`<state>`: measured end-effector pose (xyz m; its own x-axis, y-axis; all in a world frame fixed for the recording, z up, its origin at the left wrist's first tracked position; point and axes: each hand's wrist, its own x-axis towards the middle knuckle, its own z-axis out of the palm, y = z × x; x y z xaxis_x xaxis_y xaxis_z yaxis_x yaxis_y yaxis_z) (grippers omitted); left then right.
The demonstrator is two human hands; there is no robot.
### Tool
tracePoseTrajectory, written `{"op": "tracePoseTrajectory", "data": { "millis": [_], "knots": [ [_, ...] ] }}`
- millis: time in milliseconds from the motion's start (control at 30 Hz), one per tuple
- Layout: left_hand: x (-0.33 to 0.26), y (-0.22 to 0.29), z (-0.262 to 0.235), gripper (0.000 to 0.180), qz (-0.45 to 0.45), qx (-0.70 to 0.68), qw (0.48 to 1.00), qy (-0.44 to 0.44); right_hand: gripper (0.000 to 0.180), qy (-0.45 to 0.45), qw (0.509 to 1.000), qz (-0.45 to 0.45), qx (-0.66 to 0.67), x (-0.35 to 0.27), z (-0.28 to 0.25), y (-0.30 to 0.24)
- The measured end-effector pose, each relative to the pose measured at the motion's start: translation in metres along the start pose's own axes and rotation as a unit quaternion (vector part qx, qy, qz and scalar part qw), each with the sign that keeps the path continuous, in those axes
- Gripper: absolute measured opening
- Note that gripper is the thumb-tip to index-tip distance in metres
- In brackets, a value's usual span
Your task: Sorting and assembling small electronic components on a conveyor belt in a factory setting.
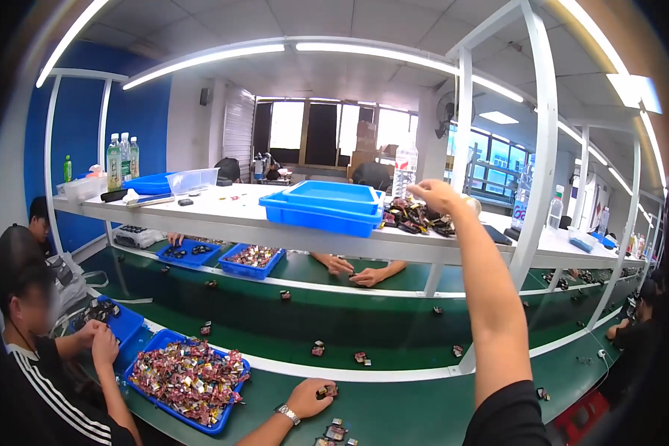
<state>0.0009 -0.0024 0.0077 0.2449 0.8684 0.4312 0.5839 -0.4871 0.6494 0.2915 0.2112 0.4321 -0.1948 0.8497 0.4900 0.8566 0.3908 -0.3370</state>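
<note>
R hand (437, 196) up at shelf (223, 215), fingers pinched narrow over pile of dark parts (416, 217) beside blue trays (327, 208). L hand (310, 396) on green bench (424, 409), gripping small dark part (327, 390); more parts (334, 432) just below it.

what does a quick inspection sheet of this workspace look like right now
surface: green conveyor belt below a white shelf
job's things: small dark parts heaped on the shelf; one part on the belt
clutter: blue trays, bin of colourful pieces, bottles
grippers: right hand raised over the heap; left hand resting on the part
cables: nothing seen
surroundings: co-workers seated along the belt, ceiling strip lights
</note>
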Motion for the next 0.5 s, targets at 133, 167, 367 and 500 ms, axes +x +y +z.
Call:
{"op": "tracePoseTrajectory", "data": {
  "millis": [133,167,367,500],
  "knots": [
    [0.006,0.006,-0.004,0.013,0.006,-0.059,0.998,-0.014,0.028,0.359,0.901,-0.241,0.028,-0.047,0.007,-0.008],
    [0.0,-0.013,0.003,0.011,0.015,-0.041,0.999,0.023,0.021,0.406,0.869,-0.27,0.079,-0.078,0.015,-0.031],
    [0.01,0.004,0.0,0.04,0.061,0.018,0.992,0.113,0.01,0.207,0.933,-0.182,0.233,-0.277,0.172,-0.029],
    [0.011,0.017,0.003,0.046,0.014,-0.006,0.992,0.123,0.047,-0.107,0.923,0.054,0.365,-0.333,0.297,-0.009]
  ]
}}
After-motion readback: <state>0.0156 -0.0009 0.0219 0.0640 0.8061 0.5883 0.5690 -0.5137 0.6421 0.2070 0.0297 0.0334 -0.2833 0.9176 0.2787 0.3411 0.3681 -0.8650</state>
